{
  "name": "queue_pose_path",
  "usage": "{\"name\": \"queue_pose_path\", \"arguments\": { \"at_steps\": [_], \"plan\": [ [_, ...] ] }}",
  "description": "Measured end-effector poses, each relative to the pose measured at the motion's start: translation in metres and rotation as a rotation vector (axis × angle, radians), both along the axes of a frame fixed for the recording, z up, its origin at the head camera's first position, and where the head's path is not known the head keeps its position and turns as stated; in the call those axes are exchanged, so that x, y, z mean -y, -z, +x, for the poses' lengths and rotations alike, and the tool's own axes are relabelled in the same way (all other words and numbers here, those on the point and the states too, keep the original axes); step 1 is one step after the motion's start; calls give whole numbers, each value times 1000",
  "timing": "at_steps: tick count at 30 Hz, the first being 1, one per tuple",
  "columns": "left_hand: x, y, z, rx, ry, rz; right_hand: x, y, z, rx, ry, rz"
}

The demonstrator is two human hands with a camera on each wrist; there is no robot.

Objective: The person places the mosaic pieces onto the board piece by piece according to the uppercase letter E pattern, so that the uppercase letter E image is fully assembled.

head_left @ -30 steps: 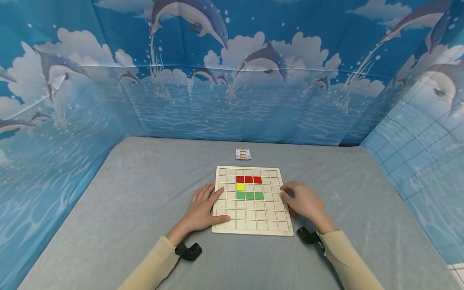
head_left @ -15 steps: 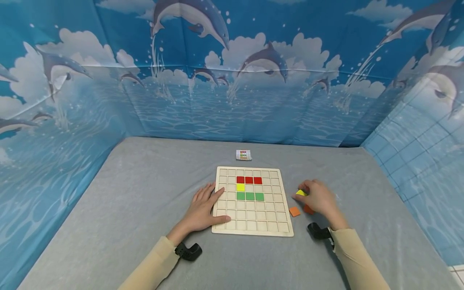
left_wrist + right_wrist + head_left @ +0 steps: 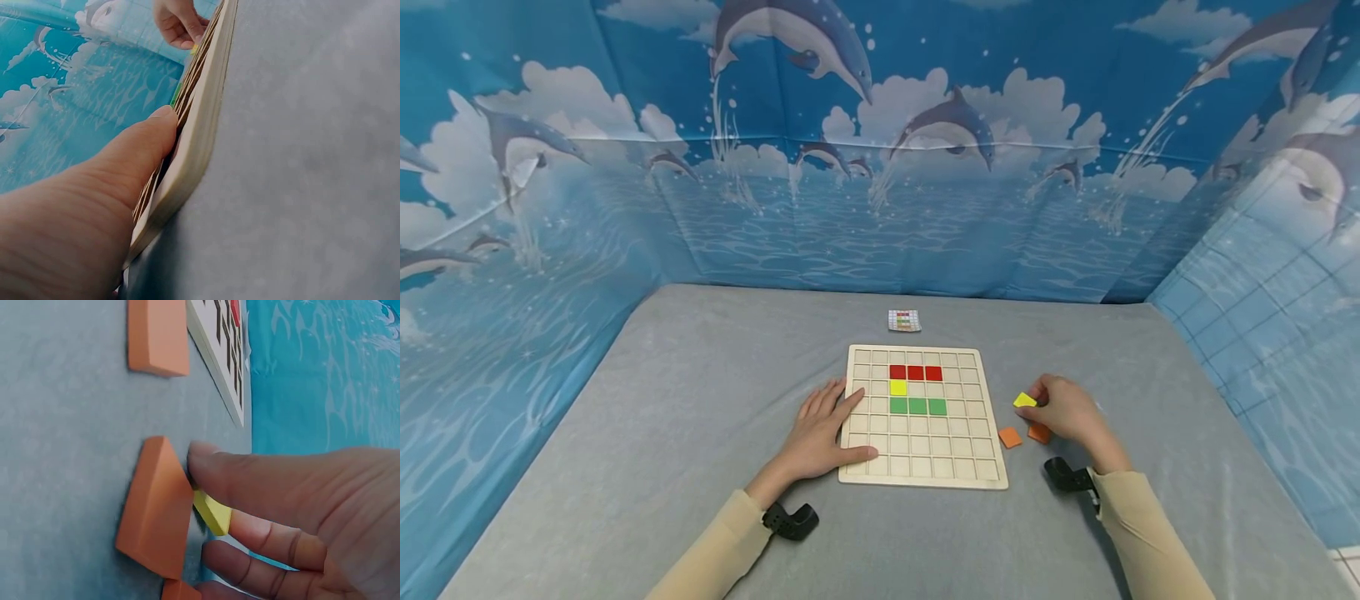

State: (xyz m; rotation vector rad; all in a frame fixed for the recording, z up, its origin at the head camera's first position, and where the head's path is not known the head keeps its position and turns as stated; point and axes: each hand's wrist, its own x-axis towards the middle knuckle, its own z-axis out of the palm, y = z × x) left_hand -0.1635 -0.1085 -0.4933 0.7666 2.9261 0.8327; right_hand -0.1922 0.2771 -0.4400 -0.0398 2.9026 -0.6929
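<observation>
A square wooden grid board [image 3: 921,467] lies on the table with three red tiles [image 3: 915,372], one yellow tile [image 3: 898,387] and three green tiles [image 3: 917,406] in its cells. My left hand [image 3: 818,429] rests at the board's left edge, fingers spread and thumb on the board; its thumb [image 3: 147,140] shows in the left wrist view. To the right of the board, my right hand [image 3: 1067,410] pinches a loose yellow tile [image 3: 214,512] between thumb and fingers. Orange tiles [image 3: 1011,437] lie just beside that hand, the nearest orange tile [image 3: 159,509] close under the thumb.
Behind the board lies a small card [image 3: 904,321] printed with a coloured grid. Grey cloth covers the table [image 3: 715,375]. A blue dolphin-print curtain [image 3: 880,225] stands along the back and sides. Each wrist wears a black camera [image 3: 790,522].
My right hand has moved right, away from the board's right edge, to the loose yellow tile, and the orange tiles have come into sight. The left hand stays put.
</observation>
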Motion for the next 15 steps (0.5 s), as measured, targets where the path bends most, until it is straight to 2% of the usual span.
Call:
{"name": "queue_pose_path", "arguments": {
  "at_steps": [15],
  "plan": [
    [0,-1,0,14,-4,7,5,4,7,-130,-61,-57]
  ]
}}
